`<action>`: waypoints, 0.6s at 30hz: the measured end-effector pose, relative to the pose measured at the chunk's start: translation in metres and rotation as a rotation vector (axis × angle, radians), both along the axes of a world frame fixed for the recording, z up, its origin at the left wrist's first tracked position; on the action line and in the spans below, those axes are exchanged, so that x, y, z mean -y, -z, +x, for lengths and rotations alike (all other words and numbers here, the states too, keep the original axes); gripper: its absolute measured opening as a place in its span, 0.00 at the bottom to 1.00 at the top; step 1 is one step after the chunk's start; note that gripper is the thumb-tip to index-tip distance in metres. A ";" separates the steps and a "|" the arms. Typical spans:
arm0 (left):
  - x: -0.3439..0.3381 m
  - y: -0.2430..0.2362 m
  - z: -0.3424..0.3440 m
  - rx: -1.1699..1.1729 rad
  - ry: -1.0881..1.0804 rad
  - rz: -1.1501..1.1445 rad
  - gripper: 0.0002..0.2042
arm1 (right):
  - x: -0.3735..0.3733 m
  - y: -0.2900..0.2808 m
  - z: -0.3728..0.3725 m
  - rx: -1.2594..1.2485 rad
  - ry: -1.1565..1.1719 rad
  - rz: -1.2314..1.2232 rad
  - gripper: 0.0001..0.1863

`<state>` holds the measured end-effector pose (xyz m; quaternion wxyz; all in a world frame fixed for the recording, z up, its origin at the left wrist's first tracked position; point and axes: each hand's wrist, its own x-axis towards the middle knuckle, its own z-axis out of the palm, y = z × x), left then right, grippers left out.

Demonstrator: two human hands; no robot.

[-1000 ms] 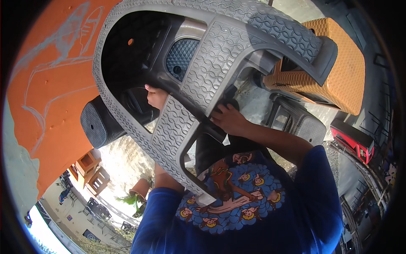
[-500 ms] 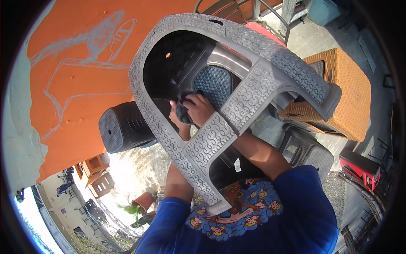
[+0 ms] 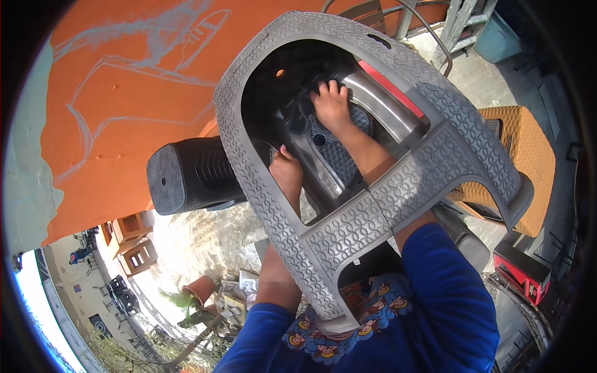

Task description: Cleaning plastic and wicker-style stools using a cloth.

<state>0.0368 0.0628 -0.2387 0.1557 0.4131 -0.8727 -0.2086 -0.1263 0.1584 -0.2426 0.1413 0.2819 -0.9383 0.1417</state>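
A grey plastic chair (image 3: pixel 410 161) with a woven pattern lies tipped in front of me, its large side opening facing up. Both my arms reach beneath its patterned crossbar into the opening. Deep inside, my right hand (image 3: pixel 333 109) presses against the dark inner surface with bent fingers. A dark cloth seems bunched under them, hard to tell from the black plastic. My left hand (image 3: pixel 287 173) is closed by the left side of the opening, thumb up, around an inner edge of the chair; its fingers are partly hidden.
A black plastic piece of furniture (image 3: pixel 193 177) lies at left by the orange wall (image 3: pixel 137 133). Tan woven furniture (image 3: pixel 535 168) stands at right, near a red and black box (image 3: pixel 522 271). A ladder (image 3: pixel 463 28) and blue bin (image 3: pixel 497 40) are behind. A plant pot (image 3: pixel 202 289) is at lower left.
My right hand has moved away from my left, farther into the chair. The left hand has come off the dark cloth to the chair's inner edge. The chair sits farther right in view.
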 end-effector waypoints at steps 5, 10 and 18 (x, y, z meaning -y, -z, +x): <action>0.001 0.009 -0.001 0.006 -0.031 -0.210 0.20 | 0.003 -0.011 0.002 0.102 0.061 -0.028 0.10; 0.004 0.006 0.004 0.098 -0.068 -0.062 0.20 | 0.034 -0.010 0.072 0.301 -0.355 -0.007 0.13; -0.004 0.016 -0.011 0.060 -0.036 -0.081 0.21 | 0.064 0.008 0.031 -0.101 -0.161 -0.335 0.12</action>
